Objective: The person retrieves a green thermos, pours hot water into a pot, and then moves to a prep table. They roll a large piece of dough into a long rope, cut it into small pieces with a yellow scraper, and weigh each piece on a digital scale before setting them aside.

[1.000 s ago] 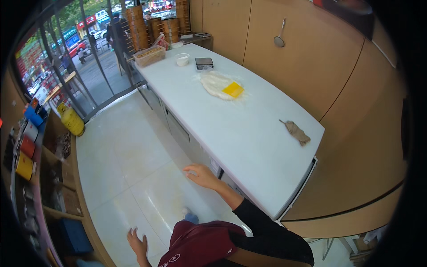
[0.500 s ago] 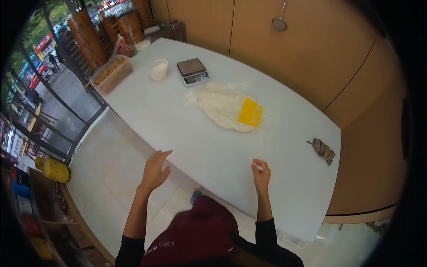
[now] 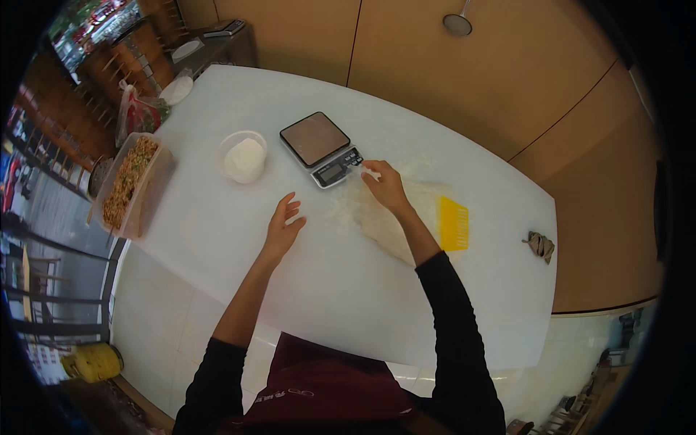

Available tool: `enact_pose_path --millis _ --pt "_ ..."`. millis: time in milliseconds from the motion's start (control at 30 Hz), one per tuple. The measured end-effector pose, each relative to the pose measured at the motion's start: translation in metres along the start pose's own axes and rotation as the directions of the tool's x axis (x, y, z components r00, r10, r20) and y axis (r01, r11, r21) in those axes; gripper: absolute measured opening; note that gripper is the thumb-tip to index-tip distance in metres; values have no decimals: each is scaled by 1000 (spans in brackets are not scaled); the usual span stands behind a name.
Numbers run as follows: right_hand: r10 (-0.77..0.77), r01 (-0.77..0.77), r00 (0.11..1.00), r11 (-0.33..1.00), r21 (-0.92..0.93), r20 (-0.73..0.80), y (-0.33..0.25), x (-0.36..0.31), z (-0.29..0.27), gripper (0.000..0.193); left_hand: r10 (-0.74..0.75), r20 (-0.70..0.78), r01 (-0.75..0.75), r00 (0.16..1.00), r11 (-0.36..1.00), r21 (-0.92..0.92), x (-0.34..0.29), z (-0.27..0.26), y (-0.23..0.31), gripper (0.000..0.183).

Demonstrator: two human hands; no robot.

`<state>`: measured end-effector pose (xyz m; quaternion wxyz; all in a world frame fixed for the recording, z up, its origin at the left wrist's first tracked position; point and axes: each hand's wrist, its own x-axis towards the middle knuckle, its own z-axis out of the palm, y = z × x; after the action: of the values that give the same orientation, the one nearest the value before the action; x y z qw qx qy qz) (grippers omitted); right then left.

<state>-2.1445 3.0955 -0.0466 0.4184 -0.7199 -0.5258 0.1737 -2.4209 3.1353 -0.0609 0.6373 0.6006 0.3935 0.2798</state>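
Note:
My right hand (image 3: pixel 386 187) reaches over the dough to the front right corner of a digital kitchen scale (image 3: pixel 316 139). Its fingertips are pinched on a small see-through piece, seemingly clear plastic (image 3: pixel 355 171), beside the scale's buttons. The scale's brown-grey platform carries nothing. Over the table in front of the scale, my left hand (image 3: pixel 283 228) is open, fingers apart and holding nothing. A flat slab of pale dough (image 3: pixel 384 225) lies partly behind my right forearm, with flour around it. On its right end rests a yellow dough scraper (image 3: pixel 454 225).
A round tub of flour (image 3: pixel 243 159) stands left of the scale. Farther left are a clear box of chopped filling (image 3: pixel 134 185) and a bag (image 3: pixel 138 112). A crumpled brown cloth (image 3: pixel 540 246) lies near the right edge of the white table (image 3: pixel 304 304). Wooden panels rise behind.
Both hands have moved forward over the table. My right hand has reached the scale's corner and pinches there. The view has come closer to the table; dough and scraper still lie there.

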Motion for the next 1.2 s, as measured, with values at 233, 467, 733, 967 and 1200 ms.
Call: enact_pose_path --millis 233,467,733,967,1200 --pt "485 -459 873 791 -404 -43 2 105 77 64 -313 -50 289 948 918 -270 119 9 -11 76" --pt "673 -576 722 714 -398 162 -7 94 56 68 -180 -139 163 974 978 -127 136 1 -25 59" --pt "543 -522 836 832 -186 80 -54 -79 67 63 -389 36 390 921 912 -125 0 -48 -10 53" --pt "373 -372 927 928 -30 26 -63 -148 101 56 -265 -127 276 956 958 79 -54 -66 -51 48" --pt "427 -413 897 902 -131 117 -75 -177 104 80 -199 -249 219 948 974 53 -27 -100 -31 38"
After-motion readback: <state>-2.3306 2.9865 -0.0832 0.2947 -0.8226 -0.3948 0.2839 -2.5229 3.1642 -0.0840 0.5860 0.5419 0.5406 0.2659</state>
